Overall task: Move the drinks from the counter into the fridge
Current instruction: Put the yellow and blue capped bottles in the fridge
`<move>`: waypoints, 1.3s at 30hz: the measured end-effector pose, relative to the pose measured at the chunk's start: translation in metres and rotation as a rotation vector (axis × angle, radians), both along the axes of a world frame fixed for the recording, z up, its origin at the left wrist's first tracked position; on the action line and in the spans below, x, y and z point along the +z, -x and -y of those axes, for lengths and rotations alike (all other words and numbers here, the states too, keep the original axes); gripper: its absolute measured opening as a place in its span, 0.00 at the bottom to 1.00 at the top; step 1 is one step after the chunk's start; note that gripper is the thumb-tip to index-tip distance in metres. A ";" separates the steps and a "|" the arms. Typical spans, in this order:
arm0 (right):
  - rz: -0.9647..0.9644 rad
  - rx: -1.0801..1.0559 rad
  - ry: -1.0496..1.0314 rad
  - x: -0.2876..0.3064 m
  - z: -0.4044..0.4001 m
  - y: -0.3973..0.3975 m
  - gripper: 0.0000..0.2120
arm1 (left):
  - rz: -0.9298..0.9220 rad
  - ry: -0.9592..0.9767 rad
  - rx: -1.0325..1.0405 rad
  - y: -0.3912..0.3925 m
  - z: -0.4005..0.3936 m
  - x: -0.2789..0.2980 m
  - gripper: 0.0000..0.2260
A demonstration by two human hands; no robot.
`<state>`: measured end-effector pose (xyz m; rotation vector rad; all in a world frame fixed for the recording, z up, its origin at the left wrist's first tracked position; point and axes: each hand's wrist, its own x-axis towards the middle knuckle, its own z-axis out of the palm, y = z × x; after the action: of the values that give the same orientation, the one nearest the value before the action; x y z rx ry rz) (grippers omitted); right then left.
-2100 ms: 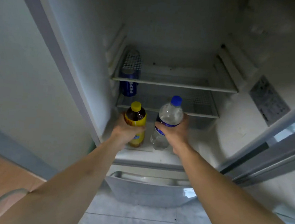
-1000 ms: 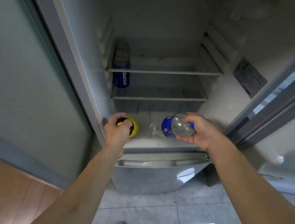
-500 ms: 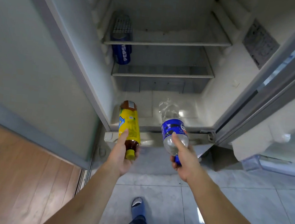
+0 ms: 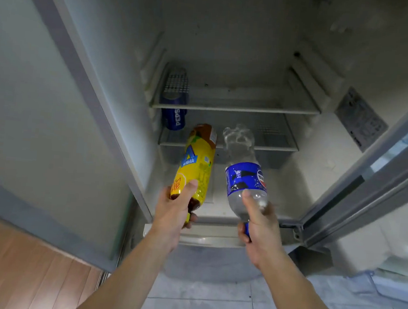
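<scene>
Two hands' fingers grip yellow bottle (image 4: 196, 164) and clear bottle (image 4: 244, 175) before fridge (image 4: 232, 46) opening.

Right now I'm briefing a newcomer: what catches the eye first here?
Two bottles held base-first toward the open fridge: a yellow bottle in the left hand, a clear bottle with a blue label in the right hand. Behind them, a blue can stands at the shelf's left end.
</scene>
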<state>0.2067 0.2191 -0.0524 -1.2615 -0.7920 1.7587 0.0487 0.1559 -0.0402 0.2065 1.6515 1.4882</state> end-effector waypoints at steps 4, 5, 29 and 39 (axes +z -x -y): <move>0.096 0.035 -0.090 0.012 -0.038 0.030 0.26 | -0.121 0.021 0.014 0.017 -0.052 0.012 0.23; 0.127 0.040 -0.095 0.012 -0.048 0.038 0.27 | -0.133 0.027 0.023 0.022 -0.063 0.011 0.22; 1.132 0.568 -0.656 0.018 -0.181 0.119 0.46 | -1.311 0.419 -0.562 0.086 -0.166 0.014 0.36; 1.238 0.450 -0.768 0.016 -0.176 0.113 0.44 | -1.281 0.273 -0.442 0.075 -0.160 0.009 0.38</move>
<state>0.0936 0.3952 -0.0360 -1.5728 -2.2971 0.5677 -0.0267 0.3160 -0.0311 1.4914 2.4844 0.7165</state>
